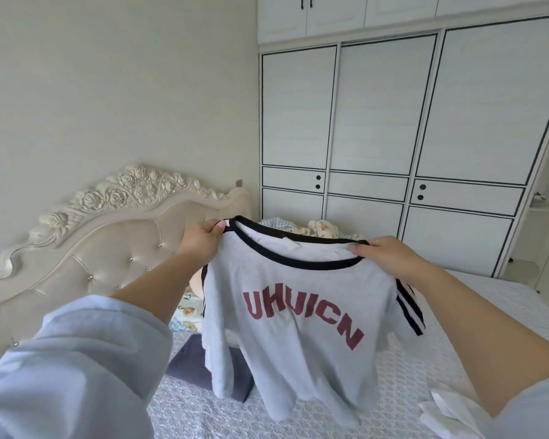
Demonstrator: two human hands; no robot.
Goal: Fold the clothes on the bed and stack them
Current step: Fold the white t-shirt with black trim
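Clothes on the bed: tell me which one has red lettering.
The grey T-shirt with black collar trim, held up by both hands; the folded dark navy garment beneath is plain.

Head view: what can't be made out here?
- Dark folded garment on the bed: mostly hidden behind the grey T-shirt that the left hand and right hand hold up.
- White cloth: cut off by the bottom edge and the right forearm.
- Floral bedding: mostly hidden behind the collar.
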